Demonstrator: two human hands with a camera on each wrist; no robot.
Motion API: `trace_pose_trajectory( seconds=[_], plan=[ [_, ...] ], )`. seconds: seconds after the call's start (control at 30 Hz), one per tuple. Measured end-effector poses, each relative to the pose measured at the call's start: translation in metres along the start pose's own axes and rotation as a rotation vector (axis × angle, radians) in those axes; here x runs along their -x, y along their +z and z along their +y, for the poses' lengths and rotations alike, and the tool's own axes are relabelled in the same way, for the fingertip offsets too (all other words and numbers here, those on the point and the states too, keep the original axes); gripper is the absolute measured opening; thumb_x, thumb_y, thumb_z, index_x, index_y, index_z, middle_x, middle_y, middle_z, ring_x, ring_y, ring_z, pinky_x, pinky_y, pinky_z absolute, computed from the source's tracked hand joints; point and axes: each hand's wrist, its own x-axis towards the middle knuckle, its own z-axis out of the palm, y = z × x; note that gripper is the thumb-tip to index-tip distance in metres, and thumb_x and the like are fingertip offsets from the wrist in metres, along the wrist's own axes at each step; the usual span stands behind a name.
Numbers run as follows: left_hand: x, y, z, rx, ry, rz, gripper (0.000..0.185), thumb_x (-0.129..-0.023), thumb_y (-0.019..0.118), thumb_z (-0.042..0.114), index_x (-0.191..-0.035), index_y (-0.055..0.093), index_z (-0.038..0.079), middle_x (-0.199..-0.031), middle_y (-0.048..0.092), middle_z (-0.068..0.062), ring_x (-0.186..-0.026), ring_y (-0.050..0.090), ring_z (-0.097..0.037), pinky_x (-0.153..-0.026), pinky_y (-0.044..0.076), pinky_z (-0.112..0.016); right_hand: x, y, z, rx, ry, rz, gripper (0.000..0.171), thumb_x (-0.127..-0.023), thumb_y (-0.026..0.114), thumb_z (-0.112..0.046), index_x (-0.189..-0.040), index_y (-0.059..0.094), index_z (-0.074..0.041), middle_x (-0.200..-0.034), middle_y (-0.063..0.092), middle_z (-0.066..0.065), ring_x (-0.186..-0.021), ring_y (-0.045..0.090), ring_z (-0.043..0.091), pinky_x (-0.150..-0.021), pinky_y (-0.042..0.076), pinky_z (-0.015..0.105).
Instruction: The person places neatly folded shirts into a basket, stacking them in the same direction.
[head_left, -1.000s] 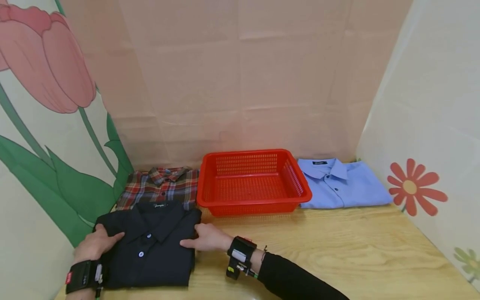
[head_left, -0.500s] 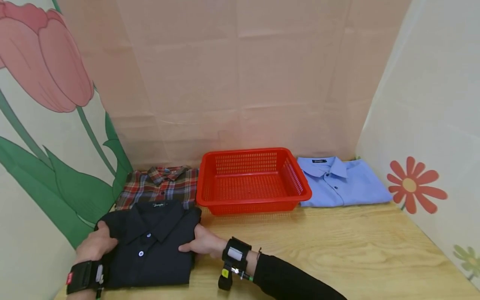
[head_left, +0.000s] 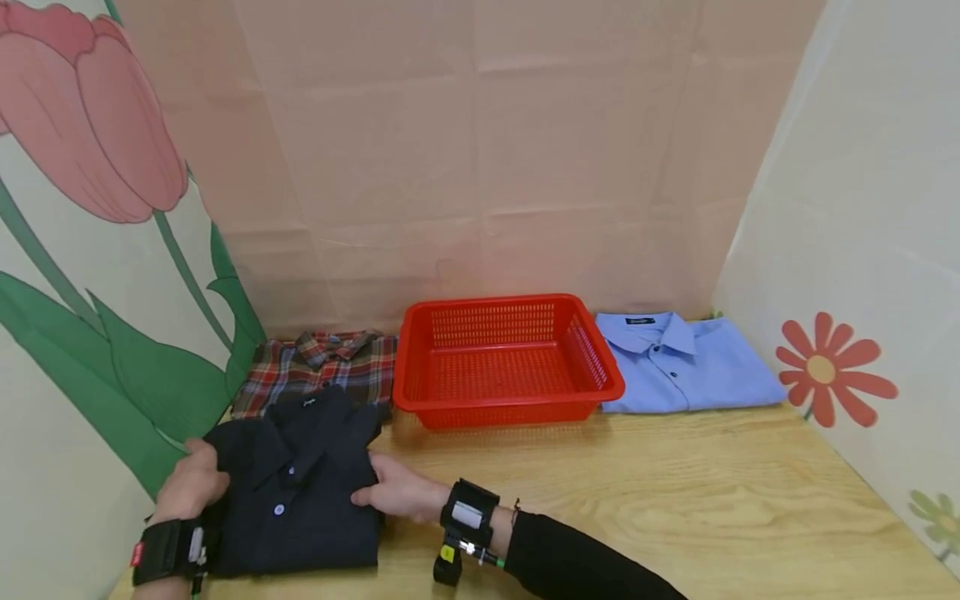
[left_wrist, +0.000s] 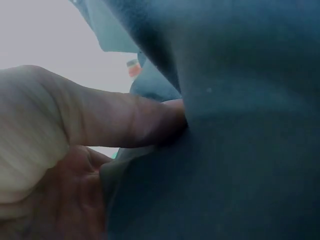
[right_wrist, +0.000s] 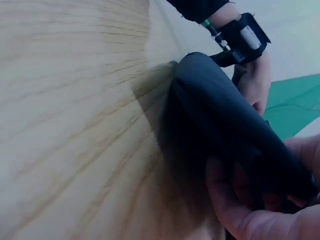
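A folded black button-up shirt [head_left: 322,517] lies at the front left in the head view, its collar end overlapping a plaid shirt. My left hand [head_left: 192,482] grips its left side, thumb on top. In the left wrist view that thumb [left_wrist: 120,120] presses a crease into the dark cloth [left_wrist: 240,165], with the other fingers behind its edge. My right hand [head_left: 397,490] grips the right side. The right wrist view shows the right fingers [right_wrist: 222,192] curled under the shirt's thick folded edge [right_wrist: 225,110], which stands up off the wood there.
Behind the black shirt lies the folded plaid shirt [head_left: 352,371]. A red plastic basket [head_left: 510,412] with nothing in it stands at the back middle. To its right is a folded light blue shirt [head_left: 720,367]. Printed walls border the wooden table [head_left: 645,492].
Both hands have tightened on the black shirt's sides, and the right hand has shifted slightly left. The shirt has bunched inward, its upper right corner buckling. Basket and other shirts stay put.
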Motion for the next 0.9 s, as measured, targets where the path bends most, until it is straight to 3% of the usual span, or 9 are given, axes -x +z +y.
trace_pose_trajectory(
  seconds=[0.17, 0.37, 0.47, 0.63, 0.77, 0.9],
  plan=[
    [0.001, -0.004, -0.001, 0.045, 0.032, 0.043, 0.077, -0.084, 0.049, 0.007, -0.129, 0.002, -0.033, -0.113, 0.041, -0.057, -0.101, 0.051, -0.065, -0.079, 0.049, -0.060, -0.001, -0.003, -0.005, 0.161, -0.114, -0.017, 0.047, -0.095, 0.055, -0.002, -0.141, 0.048, -0.011, -0.135, 0.059, 0.001, -0.119, 0.054, 0.006, -0.102, 0.042, 0.023],
    [0.007, -0.011, 0.000, 0.072, 0.090, 0.131, 0.073, -0.081, 0.048, 0.005, -0.128, 0.009, -0.035, -0.112, 0.043, -0.057, -0.099, 0.051, -0.065, -0.077, 0.049, -0.059, -0.001, -0.004, -0.008, 0.307, -0.160, 0.017, 0.025, -0.095, 0.056, -0.005, -0.118, 0.066, -0.005, -0.104, 0.060, 0.001, -0.092, 0.052, 0.004, -0.083, 0.044, 0.020],
    [0.009, -0.013, 0.000, 0.079, 0.128, 0.171, 0.060, -0.080, 0.047, 0.003, -0.122, 0.026, -0.033, -0.110, 0.047, -0.052, -0.096, 0.053, -0.062, -0.075, 0.049, -0.057, -0.002, -0.002, -0.008, 0.290, -0.130, 0.067, 0.017, -0.097, 0.057, -0.011, -0.106, 0.069, -0.004, -0.094, 0.056, -0.002, -0.084, 0.048, 0.005, -0.075, 0.041, 0.020],
    [0.010, -0.014, 0.001, 0.089, 0.202, 0.293, 0.030, -0.076, 0.048, -0.001, -0.097, 0.056, -0.019, -0.097, 0.058, -0.039, -0.084, 0.058, -0.049, -0.066, 0.048, -0.050, -0.002, 0.001, -0.008, 0.146, -0.103, 0.158, 0.017, -0.098, 0.058, -0.019, -0.102, 0.068, -0.005, -0.097, 0.060, -0.002, -0.083, 0.053, 0.005, -0.074, 0.044, 0.021],
    [0.011, -0.013, 0.003, 0.096, 0.230, 0.394, 0.025, -0.080, 0.047, -0.001, -0.096, 0.056, -0.018, -0.094, 0.057, -0.040, -0.088, 0.055, -0.052, -0.072, 0.048, -0.056, -0.001, 0.001, -0.011, 0.033, -0.098, 0.168, 0.028, -0.100, 0.056, -0.021, -0.125, 0.060, -0.008, -0.118, 0.063, 0.001, -0.105, 0.059, 0.009, -0.092, 0.047, 0.028],
    [0.010, -0.013, 0.007, 0.140, 0.174, 0.371, 0.038, -0.091, 0.042, 0.005, -0.118, 0.041, -0.022, -0.111, 0.047, -0.048, -0.103, 0.046, -0.063, -0.085, 0.042, -0.067, 0.001, 0.000, -0.017, -0.017, -0.100, 0.142, 0.046, -0.103, 0.051, -0.026, -0.145, 0.042, -0.010, -0.143, 0.051, 0.004, -0.131, 0.049, 0.018, -0.110, 0.040, 0.038]
  ],
)
